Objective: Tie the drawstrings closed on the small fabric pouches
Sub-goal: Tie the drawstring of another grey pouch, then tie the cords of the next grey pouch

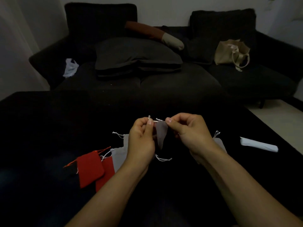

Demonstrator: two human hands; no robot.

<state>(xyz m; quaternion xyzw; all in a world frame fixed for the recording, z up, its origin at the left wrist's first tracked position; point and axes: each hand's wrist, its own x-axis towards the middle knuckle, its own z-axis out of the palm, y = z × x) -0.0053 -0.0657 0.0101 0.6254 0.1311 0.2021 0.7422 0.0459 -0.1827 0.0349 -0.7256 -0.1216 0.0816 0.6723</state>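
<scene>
A small grey pouch (161, 134) hangs between my hands above the black table, its mouth gathered at the top. My left hand (141, 140) pinches the white drawstring (153, 120) on the pouch's left side. My right hand (188, 130) pinches the string on its right side, fingers closed. Below my left hand lie several more pouches: two red ones (91, 169) and grey ones (120, 155) with loose white strings. Another grey pouch (219, 143) lies partly hidden behind my right wrist.
The black table (49, 128) fills the foreground. A white folded item (258, 145) lies at its right. Beyond stands a dark sofa (180, 82) with a grey cushion (136, 54), a beige tote bag (232, 53) and a white plastic bag (70, 67).
</scene>
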